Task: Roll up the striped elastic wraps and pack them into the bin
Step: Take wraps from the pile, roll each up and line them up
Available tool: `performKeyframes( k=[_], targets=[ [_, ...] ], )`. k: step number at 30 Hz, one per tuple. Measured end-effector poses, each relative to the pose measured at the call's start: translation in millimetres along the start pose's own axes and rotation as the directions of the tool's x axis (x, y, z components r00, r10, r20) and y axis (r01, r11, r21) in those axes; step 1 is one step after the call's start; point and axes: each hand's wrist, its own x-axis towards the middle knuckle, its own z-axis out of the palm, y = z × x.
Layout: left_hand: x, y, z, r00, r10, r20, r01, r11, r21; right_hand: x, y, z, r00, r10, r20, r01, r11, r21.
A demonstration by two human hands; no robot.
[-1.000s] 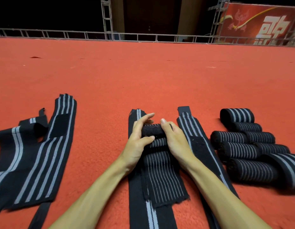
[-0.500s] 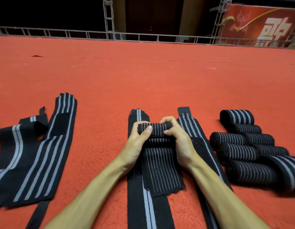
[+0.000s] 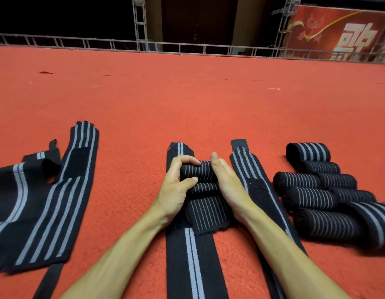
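Red carpet point(image 3: 187, 100) bears flat striped wraps point(image 3: 57, 201) and rolled wraps point(image 3: 316, 197).

Matt ribbed elastic cloth wraps point(image 3: 205, 209) — fuzzy red carpet point(image 3: 187, 100) — metal railing point(image 3: 113, 43).

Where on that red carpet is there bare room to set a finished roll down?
Widest: the red carpet beyond the wraps, up to the metal railing. Also the strip between the flat wraps at left and the half-rolled wrap. Crowded: at right, the pile of finished rolls lies close beside a velcro-patched wrap.
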Motion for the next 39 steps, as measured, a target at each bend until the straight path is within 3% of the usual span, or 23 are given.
performKeyframes(
  k=[3,7,12,18,21,25,30,34,39],
  targets=[
    [-0.7,-0.5,0.3,0.996,-0.074,0.054,0.072,0.997,0.032,-0.2,-0.6,0.4,0.999,0.037,-0.005,-0.037,0.999,0.034],
    [-1.4,0.1,3.2,0.990,-0.130,0.051,0.137,0.976,-0.170,-1.6,-2.9,-0.8,1.000,0.000,0.022,-0.004,0.984,0.178],
    [-0.8,0.6,6.3,0.985,-0.171,-0.003,0.168,0.970,-0.175,-3.4,-3.7,-6.2,0.989,-0.043,0.141,-0.025,0.893,0.448],
    [-1.8,0.2,3.7,0.987,-0.158,0.022,0.160,0.967,-0.197,-1.6,-0.5,-8.7,0.971,-0.128,0.202,-0.005,0.833,0.553],
    [-1.1,0.1,1.8,0.995,-0.097,0.026,0.100,0.979,-0.179,-0.9,0.0,-5.3,0.976,-0.151,0.154,0.046,0.844,0.534],
    [-0.9,0.0,-0.3,1.000,0.011,0.020,-0.009,0.994,-0.111,1.2,1.3,1.3,0.996,-0.085,0.000,0.082,0.962,0.260],
    [-0.4,0.4,-1.0,0.997,0.076,0.024,-0.076,0.997,0.000,1.7,4.2,1.8,0.998,-0.052,-0.036,0.054,0.997,0.050],
    [-1.2,-0.9,-1.0,0.999,0.019,0.049,-0.020,1.000,0.016,4.1,4.2,0.1,0.998,-0.014,-0.057,0.026,0.978,0.206],
    [-1.2,5.5,3.3,0.987,-0.150,0.052,0.158,0.968,-0.193,3.7,3.6,0.9,1.000,0.011,-0.007,-0.007,0.909,0.418]
  ],
)
